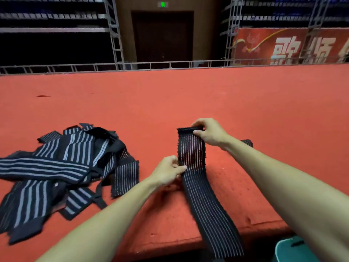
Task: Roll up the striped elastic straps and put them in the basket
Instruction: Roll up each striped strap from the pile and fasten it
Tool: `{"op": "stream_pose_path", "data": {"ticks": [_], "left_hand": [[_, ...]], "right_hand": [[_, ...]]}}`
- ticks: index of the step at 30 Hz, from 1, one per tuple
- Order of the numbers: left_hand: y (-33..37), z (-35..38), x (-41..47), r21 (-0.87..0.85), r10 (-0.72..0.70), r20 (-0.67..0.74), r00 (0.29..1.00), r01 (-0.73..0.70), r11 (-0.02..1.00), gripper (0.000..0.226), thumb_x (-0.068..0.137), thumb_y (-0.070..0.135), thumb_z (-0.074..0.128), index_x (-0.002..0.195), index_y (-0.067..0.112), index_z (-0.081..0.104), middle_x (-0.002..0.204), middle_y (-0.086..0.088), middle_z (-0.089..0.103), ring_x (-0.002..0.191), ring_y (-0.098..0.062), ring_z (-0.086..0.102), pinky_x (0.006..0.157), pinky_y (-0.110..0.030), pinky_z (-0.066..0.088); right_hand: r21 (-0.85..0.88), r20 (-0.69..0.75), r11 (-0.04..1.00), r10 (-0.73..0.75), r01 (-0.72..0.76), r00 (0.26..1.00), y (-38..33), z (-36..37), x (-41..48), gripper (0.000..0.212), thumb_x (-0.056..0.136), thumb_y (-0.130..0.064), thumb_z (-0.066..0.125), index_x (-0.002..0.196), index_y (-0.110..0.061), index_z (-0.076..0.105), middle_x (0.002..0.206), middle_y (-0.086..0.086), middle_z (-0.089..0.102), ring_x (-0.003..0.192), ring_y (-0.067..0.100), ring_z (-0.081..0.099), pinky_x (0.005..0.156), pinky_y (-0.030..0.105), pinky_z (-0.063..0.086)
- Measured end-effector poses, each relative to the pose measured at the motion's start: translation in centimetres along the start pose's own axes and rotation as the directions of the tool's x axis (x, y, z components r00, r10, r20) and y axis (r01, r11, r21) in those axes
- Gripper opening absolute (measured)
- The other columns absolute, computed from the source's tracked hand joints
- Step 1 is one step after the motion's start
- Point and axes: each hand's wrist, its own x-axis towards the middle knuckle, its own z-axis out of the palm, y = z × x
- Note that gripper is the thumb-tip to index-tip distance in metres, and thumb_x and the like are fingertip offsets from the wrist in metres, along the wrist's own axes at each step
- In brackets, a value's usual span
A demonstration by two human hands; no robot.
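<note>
A long black elastic strap with thin white stripes (205,201) runs from the red surface's middle toward me and hangs over the front edge. My right hand (209,132) pinches its far end, where the strap is folded over into a small first turn. My left hand (169,171) pinches the strap's left edge about halfway along. A heap of several more striped straps (62,167) lies tangled at the left. A teal basket (290,249) shows partly at the bottom right, below the surface's edge.
The red carpeted platform (188,95) stretches far ahead to a metal rail. Another dark strap end (247,142) peeks out behind my right forearm. Metal scaffolding, a dark door and a red banner stand beyond.
</note>
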Motion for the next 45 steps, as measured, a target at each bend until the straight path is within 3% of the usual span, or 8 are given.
{"op": "stream_pose_path", "data": {"ticks": [3, 10, 14, 23, 27, 37, 41, 45], "left_hand": [[-2.0, 0.6, 2.0, 0.263, 0.105, -0.083, 0.991, -0.079, 0.962, 0.011, 0.087, 0.020, 0.066, 0.087, 0.010, 0.061, 0.075, 0.005, 0.061, 0.070, -0.011, 0.053, 0.059, -0.022, 0.035], [-5.4, 2.0, 4.3, 0.236, 0.130, -0.292, 0.947, -0.061, 0.970, 0.043, 0.081, 0.027, 0.073, 0.104, 0.032, 0.037, 0.083, 0.013, 0.048, 0.079, -0.011, 0.050, 0.083, -0.038, 0.042], [-5.3, 2.2, 4.3, 0.467, 0.251, -0.209, 0.945, -0.129, 0.875, 0.011, 0.092, 0.038, 0.055, 0.100, 0.035, 0.060, 0.096, 0.015, 0.045, 0.098, -0.006, 0.042, 0.083, -0.025, 0.026], [-5.3, 2.3, 4.4, 0.517, 0.190, -0.175, 0.966, -0.074, 0.853, 0.025, 0.091, 0.042, 0.053, 0.113, 0.034, 0.061, 0.104, 0.016, 0.044, 0.105, -0.007, 0.037, 0.086, -0.024, 0.025], [-4.9, 0.7, 3.5, 0.516, 0.142, 0.005, 0.990, -0.124, 0.847, 0.034, 0.093, 0.032, 0.051, 0.126, 0.029, 0.058, 0.120, 0.009, 0.050, 0.117, -0.013, 0.042, 0.100, -0.028, 0.031], [-6.7, -9.9, -7.7, 0.482, 0.397, -0.234, 0.887, -0.249, 0.840, 0.026, 0.073, 0.020, 0.041, 0.076, 0.025, 0.067, 0.081, 0.014, 0.056, 0.075, -0.002, 0.055, 0.071, -0.029, 0.046], [-8.8, -12.4, -10.8, 0.435, 0.341, -0.315, 0.886, -0.185, 0.881, 0.027, 0.071, 0.020, 0.041, 0.078, 0.025, 0.067, 0.080, 0.015, 0.057, 0.075, -0.004, 0.057, 0.071, -0.023, 0.045], [-10.3, -12.7, -11.4, 0.393, 0.246, -0.264, 0.933, -0.129, 0.911, 0.034, 0.075, 0.006, 0.053, 0.097, 0.030, 0.063, 0.091, 0.018, 0.052, 0.088, 0.002, 0.054, 0.081, -0.017, 0.040]], "right_hand": [[0.021, -0.030, 0.998, 0.051, -0.051, 0.998, 2.2, 1.8, 1.0, 0.016, 0.088, -0.010, 0.065, 0.103, -0.008, 0.071, 0.104, 0.007, 0.071, 0.091, 0.012, 0.058, 0.074, 0.015, 0.035], [0.076, -0.139, 0.979, 0.200, -0.191, 0.970, 7.4, 6.5, 4.0, 0.012, 0.081, -0.017, 0.074, 0.093, -0.014, 0.073, 0.094, 0.004, 0.073, 0.088, 0.016, 0.062, 0.077, 0.023, 0.044], [0.118, -0.138, 0.955, 0.287, -0.272, 0.948, 9.2, 8.7, 4.7, 0.011, 0.078, -0.016, 0.078, 0.088, -0.017, 0.072, 0.088, 0.001, 0.071, 0.090, 0.017, 0.064, 0.078, 0.022, 0.045], [0.023, -0.037, 0.967, 0.254, -0.253, 0.967, 8.7, 7.8, 3.1, 0.035, 0.081, -0.004, 0.064, 0.114, -0.014, 0.066, 0.118, 0.005, 0.067, 0.111, 0.018, 0.060, 0.094, 0.022, 0.040], [-0.033, 0.060, 0.987, 0.159, -0.157, 0.985, 6.2, 6.9, 1.3, 0.030, 0.082, -0.009, 0.064, 0.110, -0.017, 0.068, 0.113, 0.002, 0.069, 0.105, 0.017, 0.063, 0.091, 0.021, 0.043], [-0.040, 0.378, 0.987, -0.132, 0.159, 0.916, -4.4, 11.9, -3.2, 0.018, 0.086, -0.022, 0.066, 0.103, -0.014, 0.067, 0.101, 0.003, 0.071, 0.089, 0.013, 0.062, 0.082, 0.021, 0.045], [0.034, 0.438, 0.999, 0.021, -0.039, 0.899, -7.0, 15.4, -4.2, 0.048, 0.085, -0.036, 0.070, 0.120, -0.012, 0.046, 0.100, 0.004, 0.064, 0.089, 0.018, 0.059, 0.080, 0.029, 0.044], [0.156, 0.319, 0.972, 0.118, -0.174, 0.940, -8.6, 17.6, -4.8, 0.045, 0.083, -0.019, 0.072, 0.113, -0.012, 0.038, 0.077, -0.002, 0.058, 0.066, 0.013, 0.055, 0.070, 0.034, 0.048]]}}
